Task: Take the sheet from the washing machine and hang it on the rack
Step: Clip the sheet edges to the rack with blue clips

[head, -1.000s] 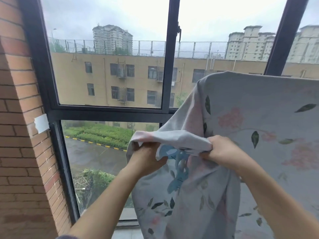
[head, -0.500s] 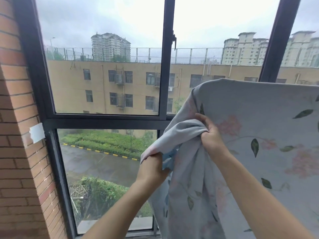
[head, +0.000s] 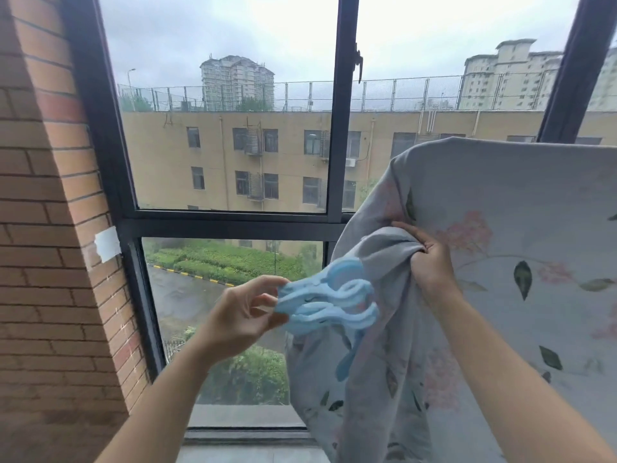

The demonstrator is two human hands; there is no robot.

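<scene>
Head camera, operator speaking: my left hand [head: 240,312] has let go of the floral sheet [head: 517,202] in the last half second. It now holds two pale blue clothes pegs [head: 327,302] out in the open, thumb and fingertips pinching their handle ends. A second ago both hands were bunched in the cloth and the pegs were mostly buried in the folds.

Colleague: And the right?

Operator: My right hand [head: 430,262] is still in the cloth, fingers curled tight round a fistful of the sheet's left edge. The sheet is draped over something at the right, in front of the window frame [head: 337,128]. I take that for the rack, but the bar is hidden under the fabric.

Colleague: Are the pegs biting on anything?

Operator: I cannot tell. Their far ends sit right against the gathered edge, and the cloth hides the rest.

Colleague: So where are we?

Operator: Late, I judge. The sheet is out of the machine and up; what remains is spreading that bunched edge and pinning it. With the pegs free in one hand, I read clipping as the next move. The risk is the gathered corner slipping off once the right hand lets go.
</scene>
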